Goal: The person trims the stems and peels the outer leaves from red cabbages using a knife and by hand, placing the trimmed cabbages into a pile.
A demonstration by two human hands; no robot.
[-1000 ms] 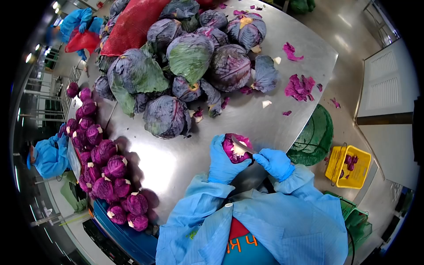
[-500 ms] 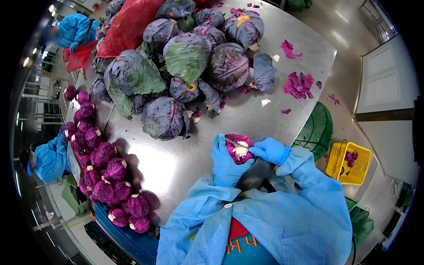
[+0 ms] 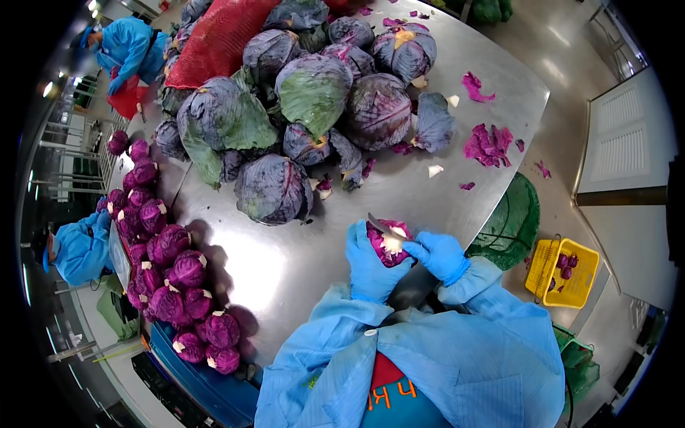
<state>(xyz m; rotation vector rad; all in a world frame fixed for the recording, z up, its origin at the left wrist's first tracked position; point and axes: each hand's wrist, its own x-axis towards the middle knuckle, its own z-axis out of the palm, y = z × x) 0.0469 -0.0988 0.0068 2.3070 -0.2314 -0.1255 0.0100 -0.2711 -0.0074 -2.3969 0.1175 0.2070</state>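
My left hand (image 3: pixel 371 269), in a blue glove, is wrapped round a small peeled purple cabbage (image 3: pixel 384 251) above the steel table's near edge. The cabbage's pale cut stem faces up. My right hand (image 3: pixel 437 255), also gloved, grips a knife (image 3: pixel 385 228) whose blade lies across the stem side, its tip pointing up and left past the cabbage. The knife's handle is hidden in my fingers. Beyond both hands sits a heap of unpeeled cabbages (image 3: pixel 273 189) with loose outer leaves.
Trimmed purple cabbages (image 3: pixel 168 245) line the left side of the steel table (image 3: pixel 285 285). Leaf scraps (image 3: pixel 488 145) lie at right. A red net bag (image 3: pixel 221 43) tops the heap. On the floor are a yellow basket (image 3: pixel 585 274) and green net (image 3: pixel 510 225). Two co-workers stand left.
The knife blade has shifted over the cabbage's stem side, and its tip now sticks out beyond the edge. Both hands have moved slightly. The co-worker at upper left has changed posture with the red bag.
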